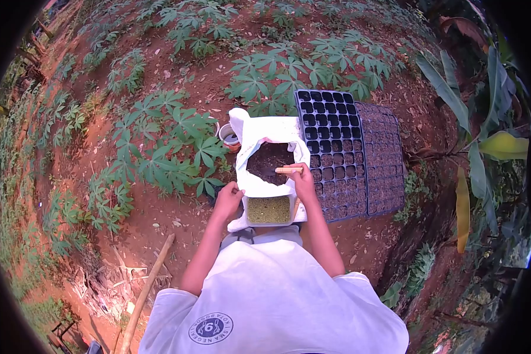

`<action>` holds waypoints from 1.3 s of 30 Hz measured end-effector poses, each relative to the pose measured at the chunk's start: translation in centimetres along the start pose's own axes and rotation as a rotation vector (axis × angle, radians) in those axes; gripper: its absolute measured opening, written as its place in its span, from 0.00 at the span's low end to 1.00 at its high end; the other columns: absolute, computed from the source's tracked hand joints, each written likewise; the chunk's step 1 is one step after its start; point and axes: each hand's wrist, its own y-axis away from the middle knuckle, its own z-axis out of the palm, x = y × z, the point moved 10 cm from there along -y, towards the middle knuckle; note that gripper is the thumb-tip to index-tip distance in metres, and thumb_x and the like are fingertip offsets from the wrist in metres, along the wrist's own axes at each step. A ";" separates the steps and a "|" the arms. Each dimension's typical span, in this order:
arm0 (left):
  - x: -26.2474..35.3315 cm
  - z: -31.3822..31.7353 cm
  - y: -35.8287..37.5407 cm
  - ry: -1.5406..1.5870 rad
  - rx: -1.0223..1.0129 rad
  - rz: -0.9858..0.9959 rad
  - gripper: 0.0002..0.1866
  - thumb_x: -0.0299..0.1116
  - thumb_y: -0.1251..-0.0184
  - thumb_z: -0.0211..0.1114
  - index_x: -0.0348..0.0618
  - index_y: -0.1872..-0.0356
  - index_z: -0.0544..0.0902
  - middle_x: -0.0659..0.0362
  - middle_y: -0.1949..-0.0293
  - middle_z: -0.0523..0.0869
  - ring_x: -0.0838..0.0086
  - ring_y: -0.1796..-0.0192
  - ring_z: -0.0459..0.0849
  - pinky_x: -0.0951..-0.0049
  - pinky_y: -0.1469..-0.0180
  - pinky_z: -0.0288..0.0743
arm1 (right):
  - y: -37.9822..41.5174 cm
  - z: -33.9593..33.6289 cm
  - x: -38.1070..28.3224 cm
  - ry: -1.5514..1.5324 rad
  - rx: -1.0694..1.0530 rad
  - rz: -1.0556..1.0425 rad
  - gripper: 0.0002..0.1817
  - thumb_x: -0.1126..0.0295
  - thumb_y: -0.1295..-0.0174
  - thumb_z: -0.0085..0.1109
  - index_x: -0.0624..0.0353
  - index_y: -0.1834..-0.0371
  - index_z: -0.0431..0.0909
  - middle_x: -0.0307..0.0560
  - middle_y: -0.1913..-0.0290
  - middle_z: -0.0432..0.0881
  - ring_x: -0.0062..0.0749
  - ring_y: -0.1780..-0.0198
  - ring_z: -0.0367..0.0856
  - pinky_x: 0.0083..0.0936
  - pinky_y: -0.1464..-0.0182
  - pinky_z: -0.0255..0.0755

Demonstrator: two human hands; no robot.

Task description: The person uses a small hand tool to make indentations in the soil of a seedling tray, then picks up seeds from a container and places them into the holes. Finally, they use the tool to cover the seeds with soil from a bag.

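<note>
My right hand (pixel 302 180) is closed on a short, pale wooden stick (pixel 289 170), holding it over the opening of a white sack (pixel 264 187). Dark soil (pixel 266 158) lies inside the sack. At the sack's lower left edge, my left hand (pixel 229 198) has its fingers pinched together; what they hold, if anything, is too small to tell. A dark object (pixel 219 191) shows just beside it. Between my forearms, close to my lap, sits a clear box (pixel 268 223) of yellow-green granules or seeds.
A black seedling tray (pixel 329 141) stands right of the sack, its far cells unfilled and its near cells holding soil. Beyond it lies another tray (pixel 383 159) full of soil. A small bucket (pixel 230 139) stands behind left. Leafy plants (pixel 159 147) grow around; a wooden pole (pixel 147 289) lies at left.
</note>
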 end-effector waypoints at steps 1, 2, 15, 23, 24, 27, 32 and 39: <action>-0.2 0.0 0.0 -0.008 -0.001 0.002 0.09 0.30 0.40 0.64 0.34 0.69 0.75 0.54 0.73 0.81 0.74 0.70 0.76 0.71 0.62 0.71 | -0.2 0.1 0.0 -0.073 0.018 0.032 0.06 0.79 0.34 0.40 0.65 0.57 0.67 0.55 0.52 0.78 0.36 0.49 0.79 0.29 0.45 0.76; -0.1 -0.1 -0.1 -0.015 -0.001 0.007 0.09 0.30 0.40 0.64 0.34 0.69 0.75 0.55 0.73 0.81 0.74 0.70 0.76 0.71 0.62 0.71 | -0.3 0.2 0.1 -0.071 0.020 0.030 0.06 0.79 0.34 0.40 0.65 0.57 0.67 0.55 0.52 0.78 0.36 0.49 0.79 0.29 0.45 0.76; 0.5 -0.3 0.3 -0.027 0.006 0.009 0.07 0.28 0.40 0.63 0.38 0.71 0.74 0.63 0.75 0.77 0.81 0.70 0.72 0.75 0.66 0.68 | 0.3 -2.0 3.0 -0.318 0.217 0.302 0.08 0.78 0.35 0.40 0.64 0.54 0.61 0.62 0.52 0.76 0.48 0.53 0.81 0.39 0.62 0.85; 0.7 -0.1 -0.3 -0.069 -0.087 -0.020 0.06 0.28 0.40 0.63 0.38 0.70 0.75 0.62 0.72 0.78 0.79 0.67 0.73 0.75 0.61 0.69 | 0.4 -2.6 3.1 -0.319 0.228 0.326 0.07 0.78 0.35 0.40 0.64 0.55 0.62 0.62 0.53 0.77 0.47 0.55 0.82 0.38 0.63 0.86; 0.8 0.0 -0.4 -0.072 -0.089 -0.019 0.06 0.28 0.40 0.63 0.38 0.70 0.75 0.62 0.72 0.78 0.79 0.67 0.73 0.75 0.61 0.69 | 0.3 -2.4 3.4 -0.285 0.220 0.321 0.07 0.77 0.35 0.39 0.63 0.55 0.62 0.62 0.54 0.78 0.48 0.56 0.83 0.38 0.64 0.85; 0.4 0.0 -0.4 -0.062 -0.113 -0.046 0.06 0.28 0.40 0.63 0.38 0.69 0.75 0.61 0.71 0.79 0.77 0.65 0.74 0.74 0.59 0.70 | 0.3 -1.9 3.9 -0.268 0.198 0.339 0.07 0.76 0.35 0.39 0.62 0.55 0.62 0.62 0.55 0.79 0.50 0.58 0.84 0.37 0.65 0.85; 1.3 0.0 -0.3 -0.166 -0.172 -0.028 0.07 0.29 0.41 0.64 0.36 0.67 0.75 0.59 0.69 0.80 0.75 0.64 0.76 0.73 0.56 0.70 | 0.6 -1.9 4.3 -0.303 0.197 0.372 0.07 0.74 0.33 0.40 0.62 0.55 0.62 0.61 0.56 0.79 0.48 0.59 0.84 0.34 0.66 0.85; 1.0 -0.5 -0.2 -0.123 -0.134 -0.012 0.09 0.30 0.42 0.64 0.35 0.69 0.75 0.55 0.70 0.81 0.72 0.66 0.77 0.71 0.59 0.71 | 0.6 -1.2 4.2 -0.229 0.171 0.393 0.08 0.73 0.33 0.41 0.62 0.53 0.63 0.57 0.57 0.76 0.47 0.61 0.84 0.32 0.67 0.84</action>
